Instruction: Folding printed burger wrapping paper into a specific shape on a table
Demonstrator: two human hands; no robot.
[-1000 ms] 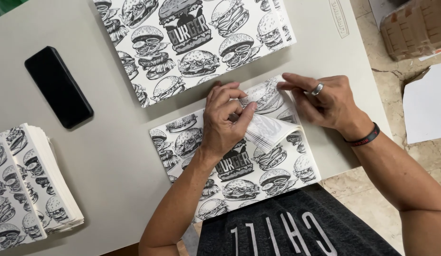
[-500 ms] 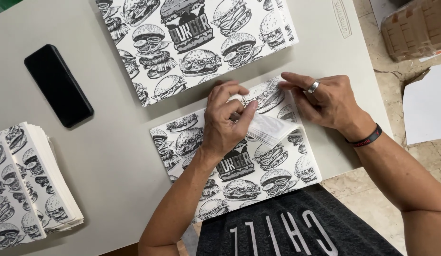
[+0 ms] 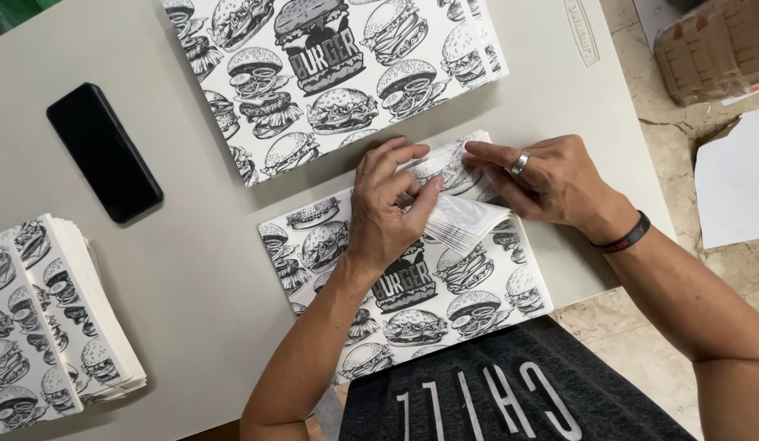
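At the far left, around nine o'clock from our hands, we see a stack of folded printed papers (image 3: 57, 314), and above it a black phone (image 3: 104, 152) lying flat on the grey table (image 3: 200, 269), well apart from the work. At twelve o'clock sits a second printed stack (image 3: 330, 73), untouched.

Our left hand (image 3: 387, 212) rests on the burger-printed sheet stack (image 3: 412, 286) in front of us. Its fingers are curled together, with thumb and forefinger pinched on the lifted corner of the sheets, which fan up at about two o'clock from the palm. The stack's long axis runs roughly from eight o'clock to two o'clock, and the raised corner (image 3: 465, 220) lies between both hands.

Our right hand (image 3: 551, 184), with a ring and a dark wristband, lies flat just beside that corner at its three o'clock side. Its fingers are extended and close together, pressing on the upper edge of the sheets and gripping nothing. The left hand holds the fold; the right touches it.
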